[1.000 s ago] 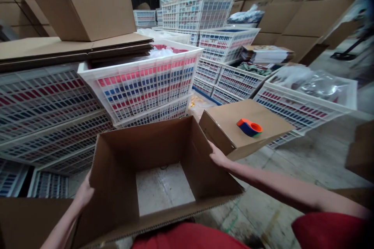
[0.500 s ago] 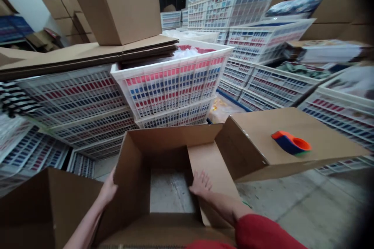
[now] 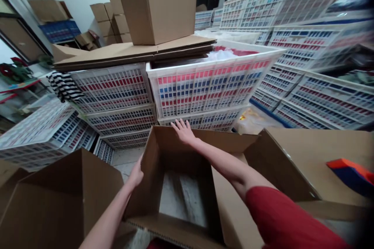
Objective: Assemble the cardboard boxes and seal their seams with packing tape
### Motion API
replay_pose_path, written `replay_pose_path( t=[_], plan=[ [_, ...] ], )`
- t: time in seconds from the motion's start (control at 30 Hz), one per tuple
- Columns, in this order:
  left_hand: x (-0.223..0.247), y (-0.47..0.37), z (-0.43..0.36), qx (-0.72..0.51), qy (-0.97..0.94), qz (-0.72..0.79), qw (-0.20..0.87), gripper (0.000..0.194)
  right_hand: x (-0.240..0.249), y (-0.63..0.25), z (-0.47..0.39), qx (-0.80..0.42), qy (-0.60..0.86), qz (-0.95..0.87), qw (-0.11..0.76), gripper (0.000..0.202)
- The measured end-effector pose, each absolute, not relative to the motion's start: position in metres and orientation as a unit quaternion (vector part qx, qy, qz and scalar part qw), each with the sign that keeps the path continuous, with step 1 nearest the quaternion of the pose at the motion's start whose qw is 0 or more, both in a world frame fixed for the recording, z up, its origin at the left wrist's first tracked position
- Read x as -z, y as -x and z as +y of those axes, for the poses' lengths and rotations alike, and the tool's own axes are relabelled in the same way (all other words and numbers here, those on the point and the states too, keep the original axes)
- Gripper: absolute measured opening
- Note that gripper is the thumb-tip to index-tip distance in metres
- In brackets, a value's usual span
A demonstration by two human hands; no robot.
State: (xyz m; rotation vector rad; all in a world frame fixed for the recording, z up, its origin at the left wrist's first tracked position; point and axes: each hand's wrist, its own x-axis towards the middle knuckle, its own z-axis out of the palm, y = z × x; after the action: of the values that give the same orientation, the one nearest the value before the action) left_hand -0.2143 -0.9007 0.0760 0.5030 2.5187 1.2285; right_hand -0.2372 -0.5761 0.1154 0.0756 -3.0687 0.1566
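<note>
A cardboard box [image 3: 204,136] without a top stands before me; the floor shows through its bottom. One inner flap [image 3: 230,202] lies folded in on its right side. My left hand [image 3: 136,173] is closed on the upper edge of the box's left wall, its fingers partly hidden. My right hand [image 3: 183,131] reaches across the box, fingers spread and holding nothing, at the top edge of the far wall. On a cardboard panel [image 3: 304,155] to the right lies an orange and blue object [image 3: 350,175], cut off by shadow at the frame's edge.
Stacked white plastic crates [image 3: 204,85] rise just beyond the box. Flattened cardboard sheets [image 3: 117,54] and an upright carton [image 3: 172,7] rest on top of crates. Another open box [image 3: 52,202] stands at my left. More crates [image 3: 321,97] fill the right side.
My right hand has left the right inner flap and moved to the far wall's top edge. My left hand keeps to the left wall. The view has swung left.
</note>
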Motion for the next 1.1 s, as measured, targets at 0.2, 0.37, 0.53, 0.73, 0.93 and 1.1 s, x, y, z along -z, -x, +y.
replay_pose_path(
  t=[0.2, 0.37, 0.53, 0.73, 0.93, 1.1],
  plan=[
    [-0.067, 0.2, -0.885, -0.412, -0.162, 0.883, 0.154, 0.091, -0.102, 0.286, -0.591, -0.073, 0.048, -0.996, -0.013, 0.054],
    [-0.027, 0.151, -0.806, -0.28, -0.135, 0.928, 0.206, 0.1, -0.105, 0.287, -0.584, -0.08, 0.016, -0.996, -0.032, 0.063],
    [0.013, 0.13, -0.765, -0.112, -0.185, 0.897, 0.385, 0.105, -0.116, 0.256, -0.565, -0.089, -0.046, -0.994, -0.046, 0.088],
    [0.073, 0.147, -0.79, -0.083, -0.296, 0.888, 0.342, 0.1, -0.05, 0.086, -0.498, -0.126, -0.057, -0.988, -0.07, 0.085],
    [0.108, 0.144, -0.796, -0.082, -0.292, 0.903, 0.305, 0.094, 0.067, -0.038, -0.472, -0.112, 0.034, -0.938, -0.327, 0.138],
    [0.018, 0.179, -0.762, -0.172, -0.347, 0.872, 0.299, 0.067, 0.087, -0.036, -0.478, -0.103, 0.044, -0.942, -0.317, 0.141]
  ],
)
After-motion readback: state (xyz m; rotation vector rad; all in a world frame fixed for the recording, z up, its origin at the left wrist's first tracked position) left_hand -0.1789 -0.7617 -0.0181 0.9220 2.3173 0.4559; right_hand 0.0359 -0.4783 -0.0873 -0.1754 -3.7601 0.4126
